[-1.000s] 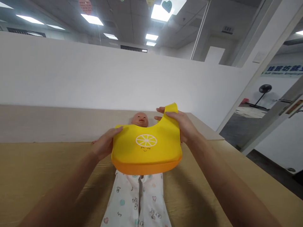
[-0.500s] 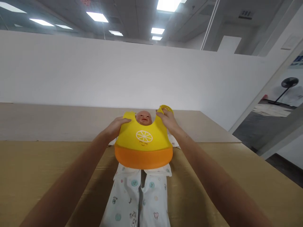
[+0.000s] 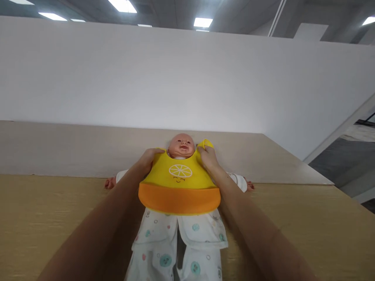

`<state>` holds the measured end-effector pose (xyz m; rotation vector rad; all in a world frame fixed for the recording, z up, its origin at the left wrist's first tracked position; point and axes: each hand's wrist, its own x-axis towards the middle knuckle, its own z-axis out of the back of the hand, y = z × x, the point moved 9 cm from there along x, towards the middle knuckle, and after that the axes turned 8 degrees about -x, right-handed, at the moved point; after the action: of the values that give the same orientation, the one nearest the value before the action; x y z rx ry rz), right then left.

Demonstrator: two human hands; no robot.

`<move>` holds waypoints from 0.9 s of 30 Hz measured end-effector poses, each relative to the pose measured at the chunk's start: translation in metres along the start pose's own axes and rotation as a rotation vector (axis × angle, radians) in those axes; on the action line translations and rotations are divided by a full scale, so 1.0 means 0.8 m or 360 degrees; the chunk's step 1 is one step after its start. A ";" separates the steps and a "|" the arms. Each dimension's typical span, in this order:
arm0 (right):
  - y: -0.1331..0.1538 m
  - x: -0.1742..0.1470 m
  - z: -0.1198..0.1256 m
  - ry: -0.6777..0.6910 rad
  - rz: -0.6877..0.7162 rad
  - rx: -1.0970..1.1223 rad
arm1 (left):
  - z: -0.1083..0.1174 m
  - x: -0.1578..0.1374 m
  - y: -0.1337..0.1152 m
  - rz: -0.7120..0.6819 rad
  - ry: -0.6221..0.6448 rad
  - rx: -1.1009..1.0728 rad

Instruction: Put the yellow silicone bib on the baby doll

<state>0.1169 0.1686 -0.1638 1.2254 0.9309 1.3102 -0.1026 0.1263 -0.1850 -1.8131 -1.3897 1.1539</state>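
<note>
Bib [image 3: 180,171], yellow with an orange pocket, is held over the chest of a doll [image 3: 182,147] lying face up, its upper corners gripped by the left hand [image 3: 149,159] and right hand [image 3: 208,158], set apart on either side of the neck. The doll's torso is hidden by the bib and its sleeves are partly blocked by the forearms [image 3: 249,218]; patterned white clothing [image 3: 164,242] is seen below. Brown tabletop [image 3: 73,210] is bordered by a paler strip [image 3: 58,148] and white wall [image 3: 175,78], with lit ceiling panels [image 3: 203,22] seen above.
</note>
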 end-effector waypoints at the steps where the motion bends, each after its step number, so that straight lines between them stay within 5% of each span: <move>1: -0.010 0.000 -0.003 0.0008 -0.0099 0.0102 | -0.003 0.003 0.004 0.0043 0.0057 -0.0043; 5: -0.029 -0.006 -0.017 0.0100 -0.0373 0.0356 | -0.011 0.010 0.014 0.0141 0.0200 -0.0142; 11: -0.039 -0.027 -0.050 0.0517 -0.0780 0.0830 | -0.014 0.018 0.023 0.0144 0.0343 -0.0350; 20: -0.027 -0.034 -0.045 0.0505 -0.0699 0.0784 | -0.015 -0.001 0.017 0.0047 0.0308 -0.0442; 27: -0.031 -0.031 -0.064 0.0653 -0.0709 0.0557 | -0.030 -0.011 0.012 -0.0078 0.0498 -0.0435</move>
<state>0.0688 0.1537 -0.1999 0.9338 1.6784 1.0777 -0.0777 0.1166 -0.1792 -2.0304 -1.4463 0.6424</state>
